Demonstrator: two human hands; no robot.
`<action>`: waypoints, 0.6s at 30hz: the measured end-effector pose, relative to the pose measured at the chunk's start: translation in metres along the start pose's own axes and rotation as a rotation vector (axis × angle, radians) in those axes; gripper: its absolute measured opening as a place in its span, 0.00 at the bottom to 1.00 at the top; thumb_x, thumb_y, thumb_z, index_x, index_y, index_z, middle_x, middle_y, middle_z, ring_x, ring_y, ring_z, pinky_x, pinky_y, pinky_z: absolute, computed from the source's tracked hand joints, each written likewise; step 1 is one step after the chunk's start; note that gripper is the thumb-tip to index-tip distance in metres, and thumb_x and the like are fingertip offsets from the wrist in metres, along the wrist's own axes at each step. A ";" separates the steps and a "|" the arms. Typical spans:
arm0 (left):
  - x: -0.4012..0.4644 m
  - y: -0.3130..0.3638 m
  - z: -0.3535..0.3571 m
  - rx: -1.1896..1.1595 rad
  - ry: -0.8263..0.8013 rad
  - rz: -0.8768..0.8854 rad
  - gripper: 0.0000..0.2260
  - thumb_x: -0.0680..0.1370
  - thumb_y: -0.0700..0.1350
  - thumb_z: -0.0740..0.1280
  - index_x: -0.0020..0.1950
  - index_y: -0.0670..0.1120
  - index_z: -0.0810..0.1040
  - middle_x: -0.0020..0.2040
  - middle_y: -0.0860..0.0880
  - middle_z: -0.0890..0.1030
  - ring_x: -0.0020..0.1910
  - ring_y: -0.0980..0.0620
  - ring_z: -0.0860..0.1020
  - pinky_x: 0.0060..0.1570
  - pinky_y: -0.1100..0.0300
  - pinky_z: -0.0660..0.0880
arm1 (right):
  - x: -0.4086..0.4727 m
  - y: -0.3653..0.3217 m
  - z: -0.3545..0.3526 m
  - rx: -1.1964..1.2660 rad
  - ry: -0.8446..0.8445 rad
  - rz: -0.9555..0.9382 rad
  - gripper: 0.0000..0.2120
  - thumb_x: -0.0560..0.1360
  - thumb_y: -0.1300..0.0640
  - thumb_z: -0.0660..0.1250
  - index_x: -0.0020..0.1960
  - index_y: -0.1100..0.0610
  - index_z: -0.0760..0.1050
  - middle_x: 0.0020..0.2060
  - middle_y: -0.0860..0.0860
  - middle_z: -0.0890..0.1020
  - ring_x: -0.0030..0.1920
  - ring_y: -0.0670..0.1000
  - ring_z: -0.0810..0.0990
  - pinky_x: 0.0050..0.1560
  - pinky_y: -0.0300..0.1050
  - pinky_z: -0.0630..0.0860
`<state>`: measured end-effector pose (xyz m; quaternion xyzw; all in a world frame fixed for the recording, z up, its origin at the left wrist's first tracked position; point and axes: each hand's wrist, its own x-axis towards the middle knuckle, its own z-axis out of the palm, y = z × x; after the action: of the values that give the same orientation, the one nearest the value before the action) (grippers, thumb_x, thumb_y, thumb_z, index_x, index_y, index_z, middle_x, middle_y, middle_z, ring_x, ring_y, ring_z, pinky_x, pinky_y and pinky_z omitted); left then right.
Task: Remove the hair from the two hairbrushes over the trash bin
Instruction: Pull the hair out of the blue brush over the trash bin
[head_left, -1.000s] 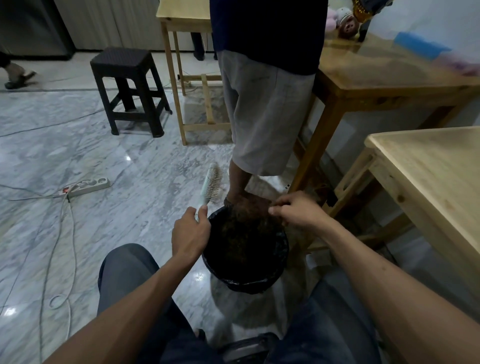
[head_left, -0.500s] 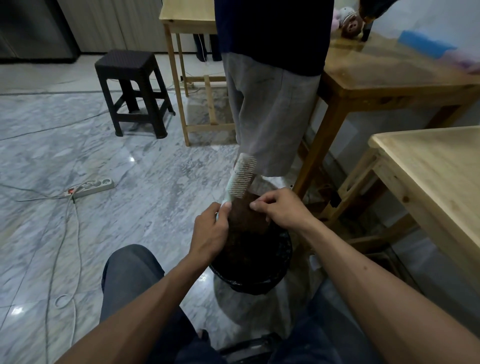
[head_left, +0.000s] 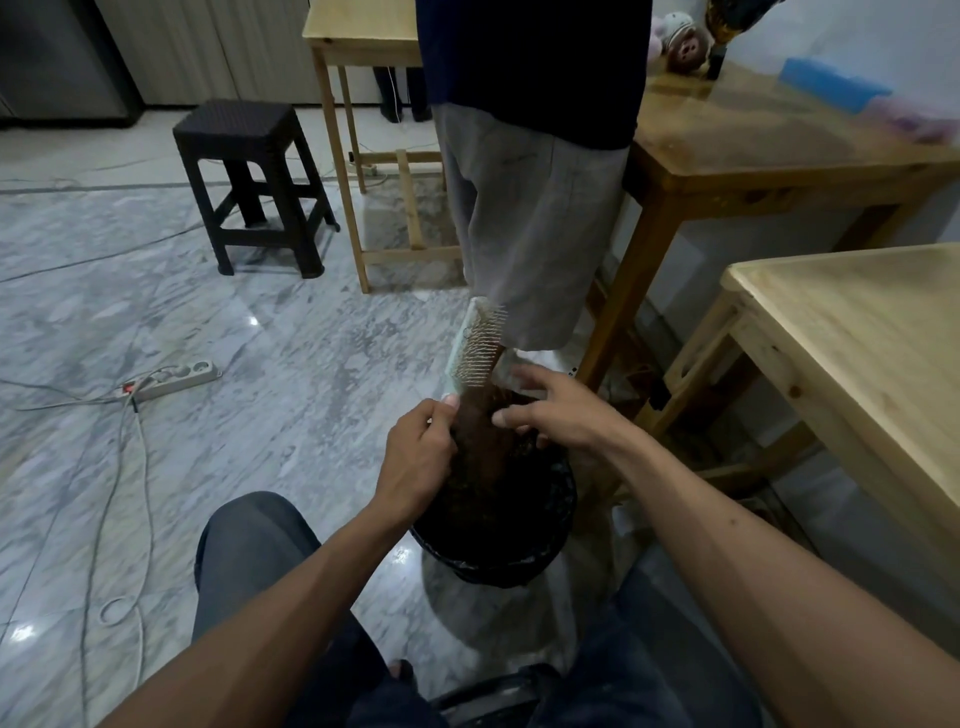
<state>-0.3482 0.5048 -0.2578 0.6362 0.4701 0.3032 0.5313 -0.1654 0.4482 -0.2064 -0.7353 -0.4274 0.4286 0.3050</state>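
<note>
My left hand (head_left: 415, 457) grips the handle of a pale green hairbrush (head_left: 475, 345), which points up and away over the black trash bin (head_left: 498, 566), bristles facing right. My right hand (head_left: 556, 410) hovers over the bin just right of the brush, fingers spread and reaching toward the lower bristles. Brown hair (head_left: 485, 457) fills the bin between my hands. I see only one brush.
A person in grey shorts (head_left: 530, 218) stands right behind the bin. Wooden tables stand at the right (head_left: 852, 353) and far right (head_left: 779, 150). A black stool (head_left: 249, 176) and a power strip (head_left: 176, 376) with cables sit on the marble floor to the left.
My left hand has swung the brush from left of the bin to over it. My right hand has opened its fingers and moved toward the bristles.
</note>
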 end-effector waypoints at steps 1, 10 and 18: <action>-0.002 0.001 0.001 -0.018 -0.032 0.002 0.21 0.80 0.61 0.61 0.34 0.48 0.70 0.25 0.56 0.69 0.26 0.53 0.68 0.30 0.53 0.65 | 0.001 0.001 0.003 0.017 0.014 -0.025 0.33 0.74 0.53 0.77 0.77 0.50 0.71 0.66 0.49 0.80 0.45 0.49 0.86 0.37 0.41 0.77; -0.003 0.024 -0.008 -0.205 -0.094 -0.048 0.18 0.82 0.55 0.60 0.42 0.42 0.73 0.27 0.48 0.69 0.21 0.53 0.65 0.20 0.63 0.61 | -0.001 0.024 0.003 -0.328 0.176 0.067 0.07 0.78 0.54 0.73 0.50 0.55 0.88 0.35 0.45 0.83 0.38 0.44 0.81 0.40 0.42 0.78; 0.007 0.010 -0.007 0.039 -0.064 -0.030 0.21 0.79 0.62 0.60 0.37 0.47 0.74 0.26 0.54 0.71 0.25 0.52 0.68 0.31 0.53 0.64 | 0.003 0.014 -0.004 -0.313 -0.023 0.106 0.27 0.77 0.62 0.72 0.75 0.51 0.74 0.65 0.50 0.79 0.56 0.53 0.83 0.48 0.48 0.83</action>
<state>-0.3486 0.5143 -0.2470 0.6486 0.4681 0.2655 0.5382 -0.1563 0.4446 -0.2171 -0.7904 -0.4530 0.3806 0.1588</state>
